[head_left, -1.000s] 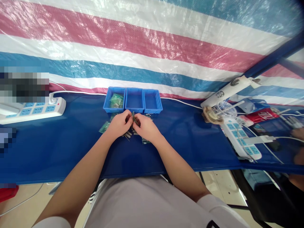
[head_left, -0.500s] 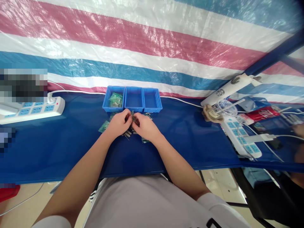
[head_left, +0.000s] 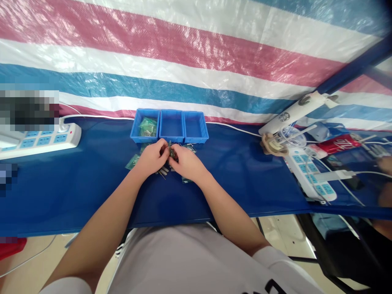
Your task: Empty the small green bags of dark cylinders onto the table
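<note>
My left hand [head_left: 154, 157] and my right hand [head_left: 185, 161] meet over the blue table, fingertips pinched together on a small green plastic packet [head_left: 170, 148]. What lies inside it is too small to tell. Beneath and around the hands are several green-tinted packets, among them one on the left [head_left: 132, 162] and one by my right wrist [head_left: 186, 179]. Small metal rod-like pieces [head_left: 163, 171] lie under my hands, partly hidden. Just beyond stand three joined blue bins; the left bin [head_left: 133, 132] holds green packets, while the middle bin [head_left: 172, 125] and right bin [head_left: 195, 125] hold nothing.
A white power strip [head_left: 72, 136] lies at the left, another [head_left: 309, 175] at the right. Near the right one are a white tumbler [head_left: 288, 114], a plastic cup [head_left: 292, 136] and a red can [head_left: 339, 143]. A striped sheet [head_left: 196, 69] hangs behind the table [head_left: 239, 183].
The view has shifted slightly. Both hands stay together on the small packet, with hardly any movement of the fingers.
</note>
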Demonstrator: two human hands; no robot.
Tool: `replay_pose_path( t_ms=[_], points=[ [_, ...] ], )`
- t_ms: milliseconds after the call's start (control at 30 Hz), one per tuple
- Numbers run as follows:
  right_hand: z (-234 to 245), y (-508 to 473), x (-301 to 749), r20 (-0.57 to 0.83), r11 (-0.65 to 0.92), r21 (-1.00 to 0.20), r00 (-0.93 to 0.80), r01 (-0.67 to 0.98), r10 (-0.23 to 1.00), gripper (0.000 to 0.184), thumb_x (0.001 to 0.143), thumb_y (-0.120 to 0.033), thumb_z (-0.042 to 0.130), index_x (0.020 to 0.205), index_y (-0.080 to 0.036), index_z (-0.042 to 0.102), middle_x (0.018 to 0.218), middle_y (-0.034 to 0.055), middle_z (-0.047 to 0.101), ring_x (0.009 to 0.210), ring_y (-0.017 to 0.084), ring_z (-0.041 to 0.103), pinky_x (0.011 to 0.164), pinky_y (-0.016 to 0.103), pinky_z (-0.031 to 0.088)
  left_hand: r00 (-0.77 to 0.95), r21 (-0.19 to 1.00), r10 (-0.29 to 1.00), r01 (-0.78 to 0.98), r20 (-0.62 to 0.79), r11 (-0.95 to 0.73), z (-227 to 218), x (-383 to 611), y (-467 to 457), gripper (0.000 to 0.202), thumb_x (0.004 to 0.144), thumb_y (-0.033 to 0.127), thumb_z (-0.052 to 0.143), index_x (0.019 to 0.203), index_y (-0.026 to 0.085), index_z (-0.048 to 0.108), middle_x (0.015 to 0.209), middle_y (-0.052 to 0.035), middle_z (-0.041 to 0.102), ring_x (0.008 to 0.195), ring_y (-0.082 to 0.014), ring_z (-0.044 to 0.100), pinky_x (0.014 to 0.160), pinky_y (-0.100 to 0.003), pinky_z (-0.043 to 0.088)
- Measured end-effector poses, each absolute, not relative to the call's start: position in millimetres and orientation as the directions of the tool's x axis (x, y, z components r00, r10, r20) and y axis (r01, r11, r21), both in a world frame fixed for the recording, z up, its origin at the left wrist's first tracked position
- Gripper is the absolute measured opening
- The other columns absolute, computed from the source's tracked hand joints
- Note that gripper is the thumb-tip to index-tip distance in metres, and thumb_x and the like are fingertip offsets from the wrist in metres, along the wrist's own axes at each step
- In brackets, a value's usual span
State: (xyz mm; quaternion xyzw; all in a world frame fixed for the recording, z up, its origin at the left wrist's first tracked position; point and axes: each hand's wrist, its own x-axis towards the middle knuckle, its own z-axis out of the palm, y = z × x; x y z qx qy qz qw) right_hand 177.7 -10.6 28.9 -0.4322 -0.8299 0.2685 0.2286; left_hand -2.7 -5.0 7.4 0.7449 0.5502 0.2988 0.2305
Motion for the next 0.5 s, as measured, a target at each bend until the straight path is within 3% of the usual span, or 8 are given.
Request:
replay_pose_path(
  t_ms=[500],
  points=[
    [27.7, -10.0, 177.4, 0.167, 0.52, -0.604, -0.542, 0.604, 0.823, 0.004, 0.093, -0.019, 0.054, 0.096, -0.019, 0.051, 0.087, 0.0044, 0.061, 0.075, 0.019, 0.054, 0.067, 0.03, 0.037, 0.219, 0.667, 0.953, 0.682, 0.207, -0.302, 5.2, -3.1, -4.3, 0.009, 0.094, 0.03, 0.051, 0.09, 0.023, 0.054, 0.076, 0.0008, 0.064, 0.067, -0.0167, 0.06, 0.063, -0.028, 0.041]
  ],
)
